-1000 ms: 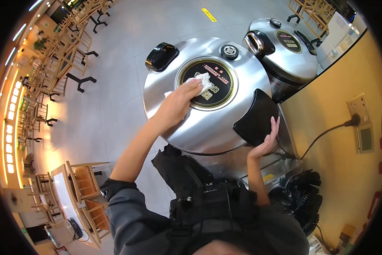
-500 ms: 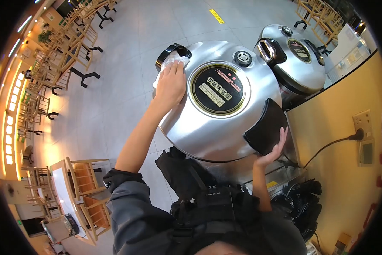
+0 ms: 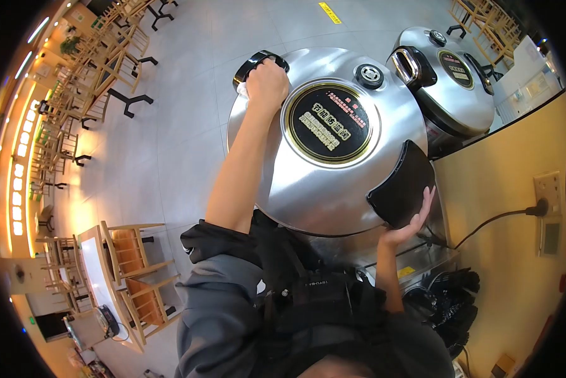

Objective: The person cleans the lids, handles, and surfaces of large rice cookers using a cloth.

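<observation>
A large round cooker with a brushed-steel lid stands in front of me, a black disc with gold lettering at its centre. My left hand is closed at the lid's black handle on the far left. Under it, a crumpled white cloth mostly hides. At the near right of the lid, my right hand rests with fingers stretched along the edge of the black curved cover. A round black vent sits on the lid's far side.
A second steel cooker stands just beyond, to the right. On the right, a power cord runs to a socket in the yellow wall. Wooden chairs and tables line the left. A yellow floor sticker lies far ahead.
My left hand has gone from lying flat over the cloth beside the handle to being closed at the handle, covering most of the cloth. My right hand stays at the black cover.
</observation>
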### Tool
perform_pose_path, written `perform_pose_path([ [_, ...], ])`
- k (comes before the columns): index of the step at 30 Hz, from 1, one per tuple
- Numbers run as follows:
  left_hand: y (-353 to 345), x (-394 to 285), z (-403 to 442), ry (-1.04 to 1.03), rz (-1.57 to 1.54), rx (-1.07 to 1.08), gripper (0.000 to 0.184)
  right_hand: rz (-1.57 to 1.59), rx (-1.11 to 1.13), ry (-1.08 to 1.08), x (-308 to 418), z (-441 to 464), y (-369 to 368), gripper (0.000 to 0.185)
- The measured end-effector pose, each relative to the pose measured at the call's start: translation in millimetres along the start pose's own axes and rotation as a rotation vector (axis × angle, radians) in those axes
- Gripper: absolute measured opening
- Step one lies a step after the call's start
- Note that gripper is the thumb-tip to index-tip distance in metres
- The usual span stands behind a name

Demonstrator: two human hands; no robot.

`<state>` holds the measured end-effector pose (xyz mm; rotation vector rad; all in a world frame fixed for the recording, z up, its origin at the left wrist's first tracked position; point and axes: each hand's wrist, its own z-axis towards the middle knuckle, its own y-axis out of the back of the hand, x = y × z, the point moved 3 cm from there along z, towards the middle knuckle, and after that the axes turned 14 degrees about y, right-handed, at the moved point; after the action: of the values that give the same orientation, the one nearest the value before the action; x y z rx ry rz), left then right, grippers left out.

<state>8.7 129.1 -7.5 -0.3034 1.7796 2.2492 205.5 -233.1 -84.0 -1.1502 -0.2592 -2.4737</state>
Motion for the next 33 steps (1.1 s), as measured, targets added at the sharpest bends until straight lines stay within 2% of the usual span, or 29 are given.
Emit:
perform_pose_path([
  [3, 6.2, 6.5, -15.4, -0.046, -0.114, -0.119, 0.03, 0.002, -0.033, 0.007, -1.8, 1.8, 0.2, 0.067],
  [5, 23.1, 7.3, -35.3, -0.236, -0.213, -0.102, 0.033, -0.064, 0.004, 0.045, 2.1, 2.5, 0.2, 0.068],
  [6, 31.6, 6.5, -46.8, -0.161, -0.077, 0.108, 0.036, -0.058, 0.002, 0.041, 0.8, 2.1, 0.4, 0.068],
  [7, 29.4, 13.6, -59.1, -0.161, -0.071, 0.106, 0.036, -0.059, 0.003, 0.049, -0.9, 2.1, 1.4, 0.067],
  [9, 29.3, 18.0, -85.4, -0.45, -0.116, -0.173, 0.038, -0.059, -0.001, 0.057, -0.1, 2.4, 1.3, 0.067],
  [10, 29.7, 19.3, -90.4, -0.409, -0.117, -0.079, 0.042, -0.057, -0.003, 0.047, 3.2, 3.7, 0.6, 0.066],
  [11, 28.2, 20.8, -85.9, -0.416, -0.116, -0.08, 0.042, -0.055, -0.006, 0.038, 4.4, 4.2, -0.2, 0.066],
  [13, 31.3, 18.5, -74.4, -0.546, -0.092, -0.205, 0.034, -0.032, -0.018, 0.034, 2.2, 3.3, -0.6, 0.066],
  [14, 29.5, 16.0, -64.4, -0.544, -0.093, -0.202, 0.034, -0.008, -0.019, 0.028, 1.2, 2.5, 0.2, 0.065],
  [16, 30.8, 5.9, -34.3, -0.181, -0.005, 0.212, 0.031, -0.03, 0.004, 0.033, 2.3, 2.4, 1.8, 0.066],
  [17, 21.0, 6.6, -20.2, -0.182, -0.006, 0.214, 0.031, -0.049, 0.018, 0.042, 3.4, 2.7, 1.7, 0.066],
  [19, 7.2, 8.1, 1.0, -0.247, 0.054, 0.034, 0.025, -0.045, 0.01, 0.049, 3.5, 2.9, 1.1, 0.066],
  [20, 4.7, 5.3, 6.5, -0.246, 0.052, 0.031, 0.025, -0.039, 0.002, 0.05, 2.7, 3.2, 0.8, 0.065],
  [22, 10.3, -2.6, 7.0, -0.094, 0.096, 0.153, 0.024, -0.061, 0.022, 0.079, 2.0, 4.1, 2.0, 0.065],
  [25, 3.6, -2.7, 7.5, -0.071, 0.102, 0.088, 0.024, -0.08, 0.027, 0.098, 3.6, 4.0, 1.4, 0.064],
  [26, -3.6, 2.5, 1.8, -0.101, 0.011, -0.077, 0.021, -0.078, 0.013, 0.089, 3.2, 5.2, 0.5, 0.064],
  [29, 9.0, -1.1, -23.7, -0.204, -0.049, -0.094, 0.024, -0.093, -0.011, 0.079, 5.2, 3.4, -1.1, 0.064],
  [30, 8.0, 4.7, -36.4, -0.333, -0.089, -0.12, 0.029, -0.085, -0.007, 0.08, 5.3, 3.5, -1.3, 0.064],
  [31, 14.8, 9.8, -50.0, -0.327, -0.086, -0.126, 0.029, -0.071, -0.008, 0.095, 4.8, 3.7, -1.4, 0.063],
  [33, 27.9, 13.3, -83.4, -0.443, -0.179, -0.036, 0.037, -0.058, -0.02, 0.11, 2.3, 3.0, 0.2, 0.063],
])
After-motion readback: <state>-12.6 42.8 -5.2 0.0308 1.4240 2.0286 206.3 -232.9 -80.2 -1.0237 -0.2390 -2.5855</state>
